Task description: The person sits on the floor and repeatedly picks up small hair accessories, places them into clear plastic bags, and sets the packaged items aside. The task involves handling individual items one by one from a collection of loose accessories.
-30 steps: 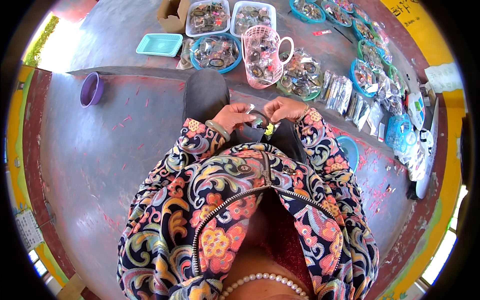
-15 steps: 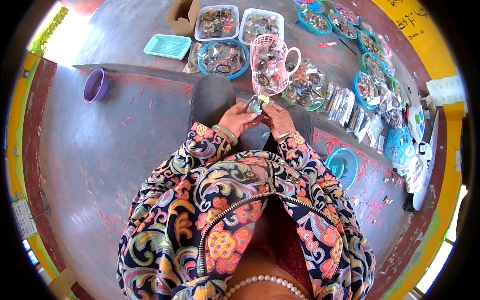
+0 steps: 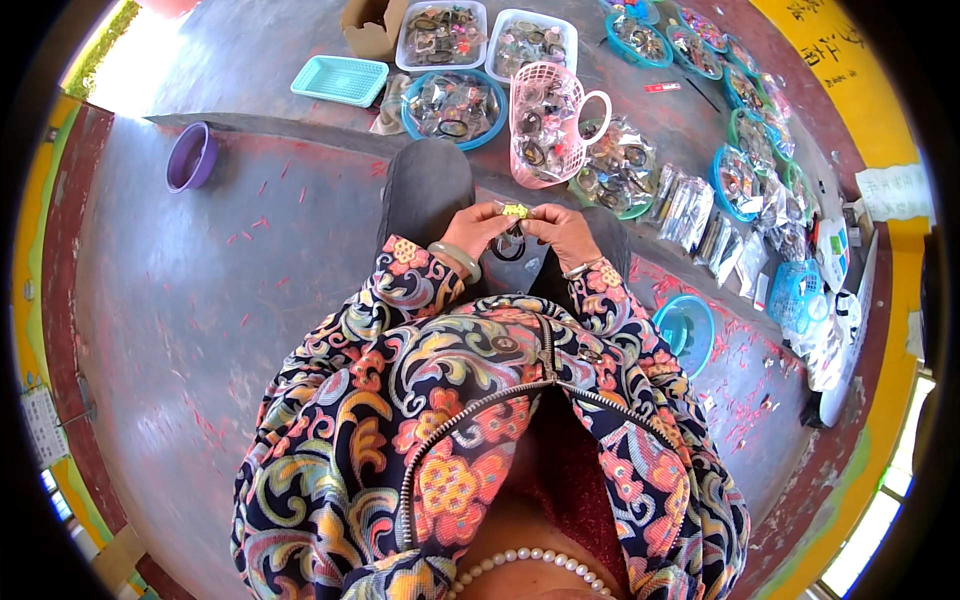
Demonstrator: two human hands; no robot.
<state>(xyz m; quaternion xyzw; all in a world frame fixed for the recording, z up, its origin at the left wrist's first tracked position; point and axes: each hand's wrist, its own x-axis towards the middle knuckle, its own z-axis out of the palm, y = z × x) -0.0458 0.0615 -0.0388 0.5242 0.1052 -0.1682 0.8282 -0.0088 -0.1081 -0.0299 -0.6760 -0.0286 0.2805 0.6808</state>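
Observation:
My left hand (image 3: 478, 232) and my right hand (image 3: 561, 230) meet above my dark-trousered knees, fingertips pinched together on a small yellow-green piece (image 3: 515, 211). A dark ring-shaped loop (image 3: 508, 246) hangs just below, between the hands. A pale green bangle sits on my left wrist and a thin band on my right. My floral sleeves run down toward the lower edge. A pink plastic jug-shaped basket (image 3: 548, 122) full of small bagged items stands just beyond my hands.
Round blue baskets (image 3: 455, 105) and white trays (image 3: 438, 35) of bagged trinkets line the floor ahead and curve to the right. A turquoise tray (image 3: 340, 80), a purple bowl (image 3: 190, 158) and a blue bowl (image 3: 686, 330) sit on the red-grey floor.
Both hands have risen away from my lap and stretched forward, still joined; the yellow-green piece now shows at the fingertips.

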